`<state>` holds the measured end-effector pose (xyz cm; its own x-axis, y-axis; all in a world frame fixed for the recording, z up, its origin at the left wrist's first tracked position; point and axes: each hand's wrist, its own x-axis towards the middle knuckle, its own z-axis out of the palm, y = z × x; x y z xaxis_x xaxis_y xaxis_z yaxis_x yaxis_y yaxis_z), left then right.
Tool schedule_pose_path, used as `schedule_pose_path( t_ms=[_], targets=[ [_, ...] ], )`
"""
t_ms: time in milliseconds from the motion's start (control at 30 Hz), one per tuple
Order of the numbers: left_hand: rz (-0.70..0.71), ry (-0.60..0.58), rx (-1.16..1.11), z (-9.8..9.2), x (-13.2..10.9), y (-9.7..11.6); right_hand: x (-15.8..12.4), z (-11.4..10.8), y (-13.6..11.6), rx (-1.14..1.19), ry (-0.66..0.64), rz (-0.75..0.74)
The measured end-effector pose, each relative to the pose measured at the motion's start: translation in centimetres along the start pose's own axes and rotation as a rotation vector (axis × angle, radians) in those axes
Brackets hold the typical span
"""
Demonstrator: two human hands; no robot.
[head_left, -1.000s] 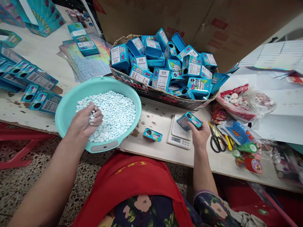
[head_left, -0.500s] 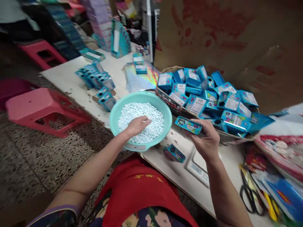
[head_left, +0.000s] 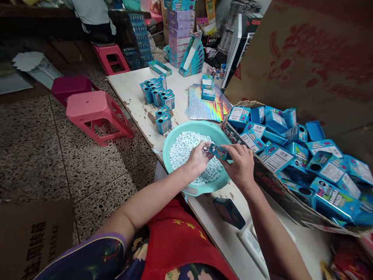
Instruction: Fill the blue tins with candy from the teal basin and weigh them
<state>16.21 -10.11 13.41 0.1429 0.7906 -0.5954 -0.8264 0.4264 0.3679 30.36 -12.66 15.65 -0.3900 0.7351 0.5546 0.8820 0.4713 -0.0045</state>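
Observation:
A round turquoise basin [head_left: 168,151] holds a heap of small pale candies [head_left: 185,149]. Over its right part, my right hand [head_left: 240,161] grips a small blue box [head_left: 220,152] with its printed narrow face up. My left hand [head_left: 198,158] is at the left end of that box, palm up with fingers curled; whatever lies in it is too small to make out. Another blue box [head_left: 229,212] lies on the table near the front edge, beside a white scale [head_left: 255,245] partly hidden by my right forearm.
On the right, a carton [head_left: 272,198] brims with blue boxes. Filled-looking rows of small blue boxes [head_left: 157,93] stand at the left table edge. Behind are shiny sheets [head_left: 201,107] and stacked purple boxes [head_left: 181,29]. Pink stools [head_left: 87,107] and a seated person [head_left: 91,15] are beyond.
The view has turned left. My left hand has risen from the candies to the box, and my right hand has brought the box over the basin.

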Motion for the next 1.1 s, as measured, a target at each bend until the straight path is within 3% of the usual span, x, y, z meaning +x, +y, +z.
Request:
schedule_pose_path(
  t_ms=[167, 367, 433, 500, 600, 700, 800, 933, 1100],
  targets=[
    [-0.032, 0.033, 0.02, -0.2, -0.1, 0.2, -0.6, -0.2, -0.1, 0.044, -0.004, 0.029],
    [0.073, 0.022, 0.052, -0.4, 0.2, -0.3, -0.7, 0.6, 0.3, 0.25, 0.016, 0.201],
    [0.113, -0.028, 0.201, -0.9, 0.3, 0.2, -1.1, -0.1, 0.1, 0.456, 0.067, 0.317],
    [0.231, -0.138, 0.618, -1.7, 0.0, 1.3, -2.3, -1.6, 0.0, 0.67, 0.146, 0.491],
    [0.495, -0.299, 1.294, -3.5, -0.9, 3.5, -6.6, -4.8, 0.1, 0.797, 0.351, 0.74],
    [0.819, -0.245, 1.714, -5.9, -1.1, 5.1, -12.8, -7.9, 0.7, 0.652, 0.567, 0.876],
    [0.997, -0.306, 1.937, -7.9, -0.6, 5.2, -19.3, -9.8, 1.5, 0.443, 0.62, 1.035],
    [0.946, -0.326, 2.046, -8.7, -0.6, 4.1, -25.9, -9.5, 2.5, 0.358, 0.627, 1.251],
    [0.848, -0.186, 2.097, -7.9, -1.2, 3.8, -29.2, -7.6, 2.6, 0.402, 0.628, 1.34]
  ],
)
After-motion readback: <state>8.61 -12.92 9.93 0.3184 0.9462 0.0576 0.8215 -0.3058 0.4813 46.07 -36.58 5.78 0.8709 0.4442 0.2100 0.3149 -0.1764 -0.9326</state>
